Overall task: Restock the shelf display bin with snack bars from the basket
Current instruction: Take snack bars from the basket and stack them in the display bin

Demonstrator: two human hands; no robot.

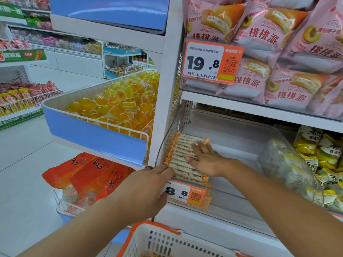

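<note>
My right hand (205, 160) lies flat with straight fingers on the row of snack bars (185, 156), pressing them down rather than gripping, while my left hand (148, 184) is at the near left corner of that row, fingers extended against the bars' edge – thumb hanging below by the orange price tag (185, 194); I see nothing pinched there, so I read it as loose and steadying. The bars sit side by side in the left part of the clear display bin (232, 151), hard against its left wall, orange crimped ends lined up on both sides. The rest of the bin floor to the right is bare, so I judge the restock only just begun. To do this step well I would keep the right palm light and even, push the row snug into the corner with the left fingertips, and square the ends before letting go – too much pressure could crack the bars. The basket (172, 243) waits just below the shelf, a bar or two barely visible at its bottom edge
</note>
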